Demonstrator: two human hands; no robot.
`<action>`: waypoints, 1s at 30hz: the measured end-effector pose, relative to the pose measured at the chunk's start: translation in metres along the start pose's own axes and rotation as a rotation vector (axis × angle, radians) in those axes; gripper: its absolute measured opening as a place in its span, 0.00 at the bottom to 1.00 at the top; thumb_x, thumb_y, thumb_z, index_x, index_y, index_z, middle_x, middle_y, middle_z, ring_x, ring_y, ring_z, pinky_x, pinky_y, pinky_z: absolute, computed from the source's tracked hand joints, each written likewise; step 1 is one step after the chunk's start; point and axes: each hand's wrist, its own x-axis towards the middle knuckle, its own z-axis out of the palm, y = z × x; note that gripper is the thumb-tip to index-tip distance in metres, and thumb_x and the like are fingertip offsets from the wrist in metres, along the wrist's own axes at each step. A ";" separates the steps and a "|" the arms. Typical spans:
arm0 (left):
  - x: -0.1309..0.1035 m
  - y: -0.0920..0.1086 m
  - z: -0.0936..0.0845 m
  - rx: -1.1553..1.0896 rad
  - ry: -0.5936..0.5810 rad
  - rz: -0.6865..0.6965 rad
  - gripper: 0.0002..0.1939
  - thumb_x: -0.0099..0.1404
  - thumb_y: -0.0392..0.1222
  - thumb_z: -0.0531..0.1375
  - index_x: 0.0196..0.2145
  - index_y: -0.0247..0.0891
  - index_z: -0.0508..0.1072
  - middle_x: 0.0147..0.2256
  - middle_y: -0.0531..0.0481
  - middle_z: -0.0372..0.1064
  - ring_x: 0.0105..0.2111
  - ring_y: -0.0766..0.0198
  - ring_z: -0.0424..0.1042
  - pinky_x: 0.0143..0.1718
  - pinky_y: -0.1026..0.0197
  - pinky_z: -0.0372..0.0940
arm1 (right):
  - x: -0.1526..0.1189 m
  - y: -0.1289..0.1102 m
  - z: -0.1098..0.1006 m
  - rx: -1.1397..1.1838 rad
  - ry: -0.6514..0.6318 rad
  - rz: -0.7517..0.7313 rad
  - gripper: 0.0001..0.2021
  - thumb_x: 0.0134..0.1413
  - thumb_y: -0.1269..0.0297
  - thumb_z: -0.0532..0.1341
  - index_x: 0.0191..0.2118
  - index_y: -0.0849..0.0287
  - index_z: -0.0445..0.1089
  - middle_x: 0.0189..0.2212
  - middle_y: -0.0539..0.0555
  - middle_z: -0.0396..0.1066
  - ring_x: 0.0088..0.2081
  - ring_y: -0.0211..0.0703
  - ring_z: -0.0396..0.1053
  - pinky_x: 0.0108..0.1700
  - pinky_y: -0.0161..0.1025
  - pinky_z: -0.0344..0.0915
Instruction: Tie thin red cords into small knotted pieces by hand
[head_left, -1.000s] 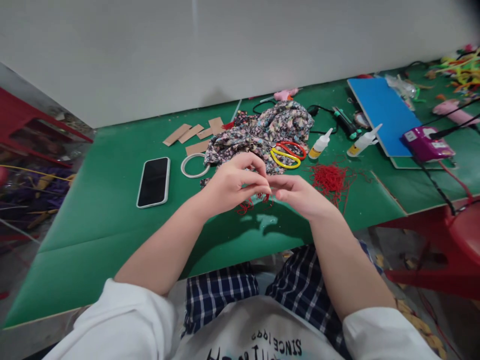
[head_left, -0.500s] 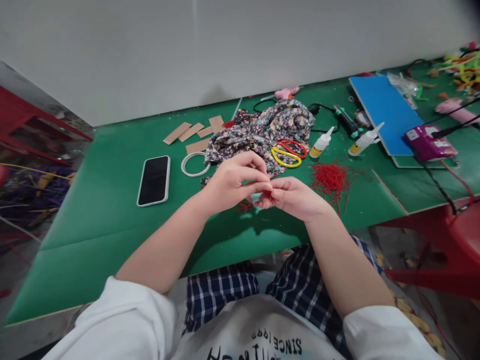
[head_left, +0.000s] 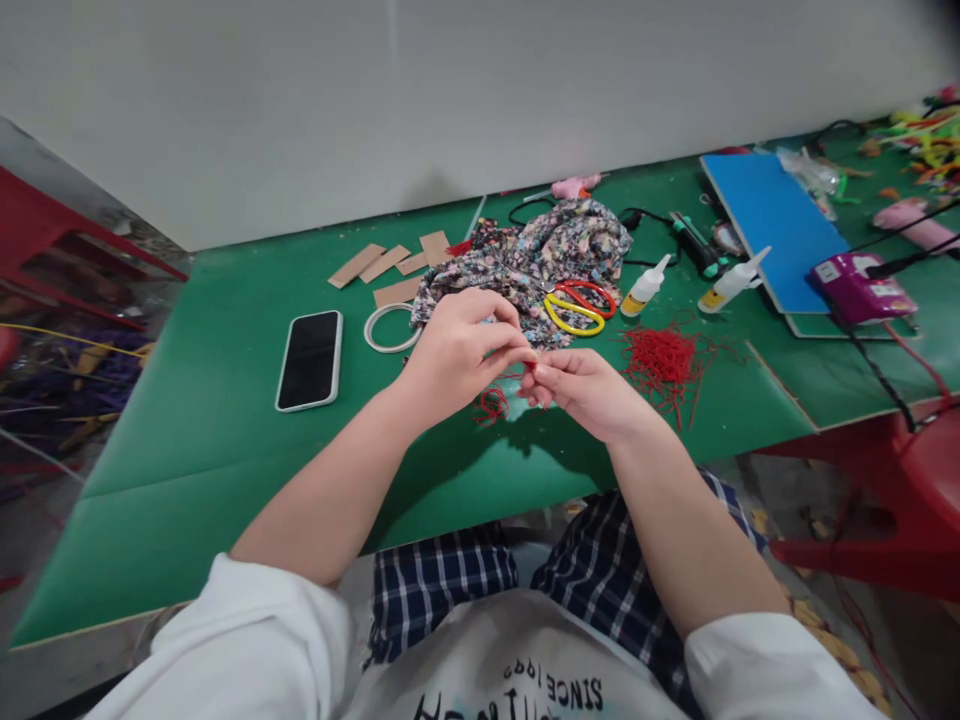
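Note:
My left hand [head_left: 466, 352] and my right hand [head_left: 586, 388] meet at the fingertips above the green table [head_left: 247, 500]. Both are closed in a pinch on a small piece of red string [head_left: 531, 364], mostly hidden by the fingers. Below them, a little loop of red thread [head_left: 492, 405] shows on the table. A tangled pile of red threads [head_left: 664, 362] lies to the right of my right hand. Scissors with one red and one yellow handle [head_left: 576, 307] rest on a bunched floral cloth [head_left: 525, 262] behind my hands.
A phone [head_left: 310, 361], a white ring [head_left: 390, 328] and cardboard pieces [head_left: 356, 266] lie left. Right of the cloth are two glue bottles [head_left: 645, 286] [head_left: 731, 283], a green-black tool [head_left: 694, 245], a blue board [head_left: 776, 225] and a purple box [head_left: 862, 287].
My left hand has shifted slightly left and up, and my right-hand fingers have moved a little left and up. More of the red thread loop below them now shows.

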 end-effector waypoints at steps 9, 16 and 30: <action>0.001 -0.003 0.007 -0.415 -0.175 -0.330 0.11 0.63 0.43 0.57 0.27 0.35 0.72 0.32 0.50 0.68 0.35 0.66 0.68 0.40 0.63 0.62 | -0.002 -0.003 0.008 0.074 0.087 0.026 0.12 0.43 0.56 0.68 0.27 0.61 0.74 0.15 0.45 0.66 0.23 0.31 0.66 0.30 0.32 0.61; 0.001 -0.006 0.007 -0.786 -0.267 -0.552 0.18 0.65 0.52 0.52 0.31 0.34 0.72 0.30 0.49 0.71 0.32 0.67 0.69 0.36 0.65 0.64 | -0.002 -0.003 0.008 0.141 0.081 0.034 0.10 0.44 0.59 0.67 0.27 0.62 0.75 0.15 0.45 0.67 0.23 0.29 0.66 0.30 0.30 0.61; 0.001 -0.003 0.010 -0.960 -0.223 -0.699 0.08 0.55 0.39 0.62 0.33 0.34 0.70 0.28 0.53 0.71 0.28 0.71 0.70 0.32 0.67 0.64 | -0.002 -0.003 0.008 0.148 0.122 -0.015 0.08 0.43 0.60 0.68 0.26 0.60 0.75 0.17 0.46 0.68 0.23 0.29 0.66 0.29 0.29 0.60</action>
